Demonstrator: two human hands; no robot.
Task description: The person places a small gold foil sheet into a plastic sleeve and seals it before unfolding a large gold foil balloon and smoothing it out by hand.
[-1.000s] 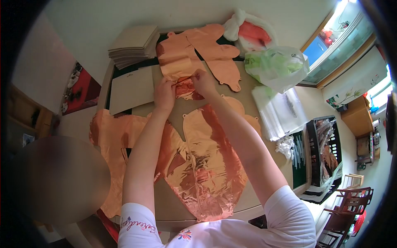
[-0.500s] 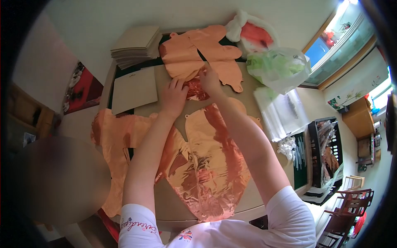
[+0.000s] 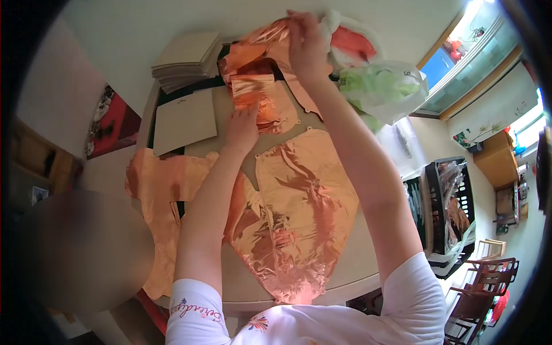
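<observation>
A copper-coloured foil sheet (image 3: 253, 43) lies crumpled and partly raised at the far side of the table. My right hand (image 3: 307, 49) is at its far edge, fingers bent round the foil. Nearer, my left hand (image 3: 242, 127) rests with fingers spread on the near part of that foil, below a shiny folded band (image 3: 253, 86). Between my forearms a large foil piece (image 3: 307, 195) lies spread out. Another foil piece (image 3: 158, 201) is to the left, partly behind my left forearm.
Stacked beige boards (image 3: 185, 57) and a single board (image 3: 185, 123) are at the back left. At the right are a green-and-clear plastic bag (image 3: 382, 89), clear sleeves (image 3: 402, 144) and a black basket (image 3: 451, 213). A red-and-white item (image 3: 352, 45) is behind; a blurred round shape (image 3: 86, 250) is lower left.
My right hand has moved away from me to the far edge, and the far foil has been lifted and bunched. My left hand has shifted slightly nearer, and more of the near foil shows.
</observation>
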